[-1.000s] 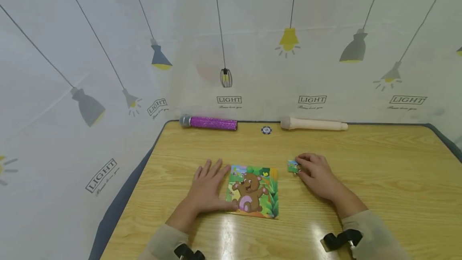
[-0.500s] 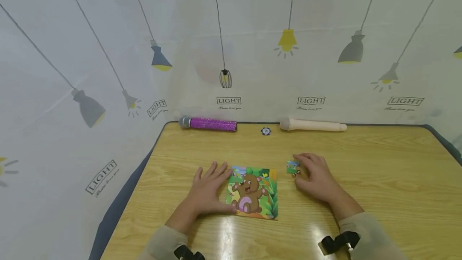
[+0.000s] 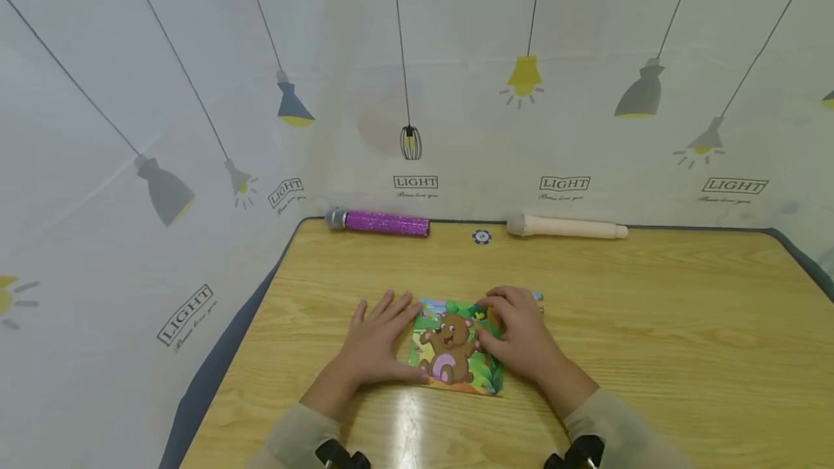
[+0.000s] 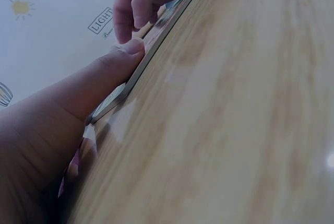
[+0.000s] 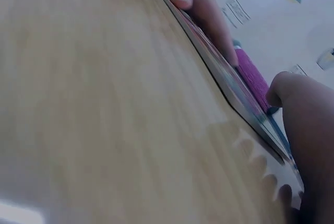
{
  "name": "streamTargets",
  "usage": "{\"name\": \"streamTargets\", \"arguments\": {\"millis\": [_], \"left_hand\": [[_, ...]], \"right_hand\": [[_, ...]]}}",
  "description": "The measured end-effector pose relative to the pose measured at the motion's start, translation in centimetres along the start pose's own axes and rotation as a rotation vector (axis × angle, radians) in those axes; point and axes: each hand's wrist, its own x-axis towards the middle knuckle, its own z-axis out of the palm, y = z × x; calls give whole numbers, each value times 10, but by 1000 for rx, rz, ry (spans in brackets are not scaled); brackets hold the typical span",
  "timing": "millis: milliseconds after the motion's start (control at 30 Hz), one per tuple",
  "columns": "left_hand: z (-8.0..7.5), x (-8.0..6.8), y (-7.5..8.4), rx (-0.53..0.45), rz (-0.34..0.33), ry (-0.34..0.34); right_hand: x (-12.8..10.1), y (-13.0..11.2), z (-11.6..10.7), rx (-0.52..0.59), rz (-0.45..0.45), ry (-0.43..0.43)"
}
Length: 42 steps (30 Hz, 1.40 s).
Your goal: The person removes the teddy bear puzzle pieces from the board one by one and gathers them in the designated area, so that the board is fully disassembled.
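Your right hand has slid its puzzle piece onto the bear puzzle, fingers curled over it; your left hand rests flat beside.

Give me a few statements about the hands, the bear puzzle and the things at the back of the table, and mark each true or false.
1. The left hand lies flat at the bear puzzle's left edge. True.
2. The right hand rests off the puzzle, far right. False: it rests on the puzzle's upper right.
3. The purple microphone stands upright. False: it lies flat by the wall.
4. A wooden rolling pin lies at the table's back edge. True.
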Motion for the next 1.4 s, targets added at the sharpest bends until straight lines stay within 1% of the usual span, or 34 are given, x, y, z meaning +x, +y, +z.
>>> {"name": "streamTargets", "arguments": {"millis": [100, 233, 333, 433, 600, 700, 1000, 1233, 1400], "left_hand": [[0, 0, 0, -8, 0, 2], [-1, 0, 0, -17, 0, 10], [-1, 0, 0, -19, 5, 19], [-1, -1, 0, -21, 8, 21], [0, -1, 0, -22, -3, 6], [0, -1, -1, -23, -12, -2], [-4, 0, 2, -23, 2, 13], [-2, -1, 2, -31, -17, -9], [-4, -1, 3, -41, -17, -4]], "right_hand": [[4, -10, 10, -23, -11, -3], [9, -17, 20, -48, -8, 26], [11, -21, 25, -83, 13, 40], [11, -24, 27, -112, 63, 18], [12, -29, 26, -134, 166, -58], [13, -32, 25, -132, 199, -82], [15, -35, 21, -151, 231, -126], [16, -40, 16, -154, 253, -162], [19, -41, 10, -146, 270, -205]]}}
